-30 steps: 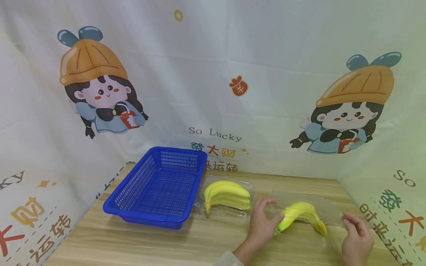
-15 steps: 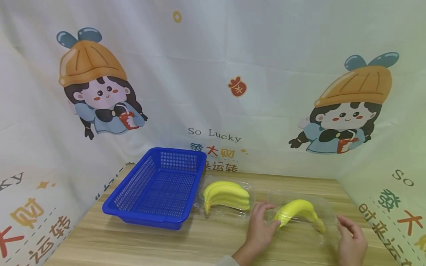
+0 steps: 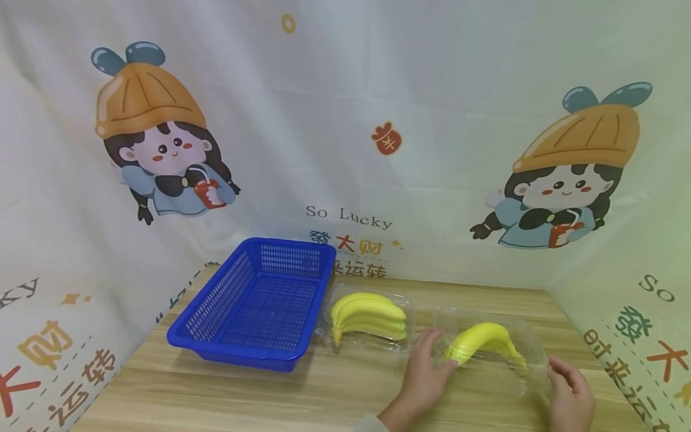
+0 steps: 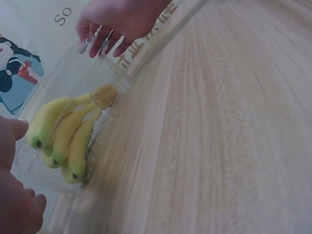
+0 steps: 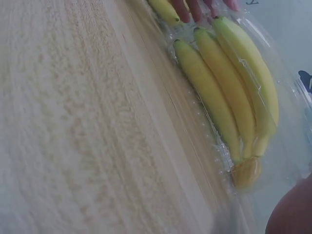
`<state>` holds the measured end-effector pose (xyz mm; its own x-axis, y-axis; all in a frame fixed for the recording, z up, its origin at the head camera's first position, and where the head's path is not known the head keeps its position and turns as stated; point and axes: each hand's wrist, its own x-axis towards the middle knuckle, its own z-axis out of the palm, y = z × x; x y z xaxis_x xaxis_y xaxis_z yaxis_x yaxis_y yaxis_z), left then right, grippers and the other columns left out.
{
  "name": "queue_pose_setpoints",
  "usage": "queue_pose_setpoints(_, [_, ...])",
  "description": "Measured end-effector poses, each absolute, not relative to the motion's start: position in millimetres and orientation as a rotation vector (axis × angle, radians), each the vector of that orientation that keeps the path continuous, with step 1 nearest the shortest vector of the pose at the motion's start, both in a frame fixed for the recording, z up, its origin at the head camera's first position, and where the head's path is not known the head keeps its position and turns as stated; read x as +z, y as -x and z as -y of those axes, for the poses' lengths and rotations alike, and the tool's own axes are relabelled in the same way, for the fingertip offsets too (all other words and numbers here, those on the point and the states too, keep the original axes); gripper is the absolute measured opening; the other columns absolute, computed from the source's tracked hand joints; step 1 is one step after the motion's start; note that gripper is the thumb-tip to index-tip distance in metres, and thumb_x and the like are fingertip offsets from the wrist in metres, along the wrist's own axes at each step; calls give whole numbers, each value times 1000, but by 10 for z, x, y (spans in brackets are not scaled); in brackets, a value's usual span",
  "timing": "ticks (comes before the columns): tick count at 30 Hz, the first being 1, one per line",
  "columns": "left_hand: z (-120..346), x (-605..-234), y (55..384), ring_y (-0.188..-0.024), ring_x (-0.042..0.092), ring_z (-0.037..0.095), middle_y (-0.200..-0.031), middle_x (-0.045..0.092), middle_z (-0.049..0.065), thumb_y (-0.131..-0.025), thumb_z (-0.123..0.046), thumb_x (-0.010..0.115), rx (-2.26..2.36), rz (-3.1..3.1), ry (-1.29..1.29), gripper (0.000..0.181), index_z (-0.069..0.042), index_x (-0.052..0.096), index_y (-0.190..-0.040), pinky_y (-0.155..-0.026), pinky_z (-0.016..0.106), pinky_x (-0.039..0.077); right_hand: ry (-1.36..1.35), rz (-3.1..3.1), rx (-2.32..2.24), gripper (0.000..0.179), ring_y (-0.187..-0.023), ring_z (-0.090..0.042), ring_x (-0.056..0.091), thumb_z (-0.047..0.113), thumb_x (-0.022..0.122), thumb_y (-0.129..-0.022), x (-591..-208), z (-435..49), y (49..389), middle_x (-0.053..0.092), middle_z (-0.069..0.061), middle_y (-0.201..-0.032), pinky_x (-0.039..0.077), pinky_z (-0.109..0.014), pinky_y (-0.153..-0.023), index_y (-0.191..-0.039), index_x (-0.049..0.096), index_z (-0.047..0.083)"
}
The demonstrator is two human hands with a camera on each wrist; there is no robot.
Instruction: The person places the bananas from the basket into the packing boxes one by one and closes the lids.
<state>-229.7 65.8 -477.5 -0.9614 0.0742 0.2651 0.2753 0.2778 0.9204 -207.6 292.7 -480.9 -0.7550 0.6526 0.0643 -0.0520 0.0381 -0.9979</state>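
In the head view, my left hand [image 3: 423, 375] grips the left end of a clear plastic clamshell box [image 3: 531, 342]. A bunch of yellow bananas [image 3: 488, 336] lies inside, with clear plastic over it. At the opposite end my right hand [image 3: 571, 396] holds the box's edge with bent fingers. The left wrist view shows the right hand's fingers [image 4: 105, 41] pinching the plastic rim, and the bananas [image 4: 68, 131] with their brown stem toward that hand. Only part of the right hand shows in the right wrist view, beside the stem end of the bananas [image 5: 229, 87].
A second clear box [image 3: 407, 298] with another banana bunch [image 3: 369, 315] sits just left of my hands. Further left is a blue perforated plastic basket [image 3: 251, 354]. Everything stands on a wooden table [image 3: 227, 396] backed by a printed cloth [image 3: 432, 198].
My right hand has shifted slightly left, toward the box. Clear plastic now covers the banana stem that showed more plainly before. My left hand has hardly moved.
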Motion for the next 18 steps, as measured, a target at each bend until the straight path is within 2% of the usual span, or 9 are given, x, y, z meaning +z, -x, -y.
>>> queue_pose_setpoints(6, [-684,-4748,2266,-128,43,39,-142,45,13,-83,-15,75,-1853,2347,212,55,-16,54,-133,-103,56,38,637,1889,1772,24,-88,7,49,12,57,-94,-4819,-2978,2047,57,36,-76,36,-9,-71,-94,73,30])
queue_pose_setpoints(9, [-699,-4735,2258,-122,48,40,-137,48,11,-82,-17,75,-1916,2336,144,55,-18,55,-133,-98,57,42,677,1939,1787,27,-84,9,50,13,57,-94,-4813,-3000,2039,57,38,-76,39,-10,-69,-91,72,35])
queue_pose_setpoints(13, [-707,-4735,2267,-98,55,28,-115,55,7,-79,-13,77,-1997,2316,38,56,-20,57,-130,-76,42,52,696,2005,1784,33,-71,3,51,13,57,-93,-4809,-3025,2039,57,34,-75,42,-14,-60,-85,69,42])
queue_pose_setpoints(16, [-703,-4734,2281,-80,48,17,-95,51,3,-78,-9,77,-2078,2297,-33,57,-20,57,-130,-60,28,44,675,2062,1785,42,-61,-3,51,11,56,-92,-4805,-3046,2040,59,27,-72,43,-19,-53,-78,64,49])
queue_pose_setpoints(18, [-705,-4729,2292,-71,47,15,-86,48,2,-77,-4,76,-2155,2256,-76,58,-19,57,-131,-56,25,42,665,2120,1765,47,-58,-5,52,10,55,-91,-4802,-3061,2043,61,21,-69,44,-21,-52,-75,61,54])
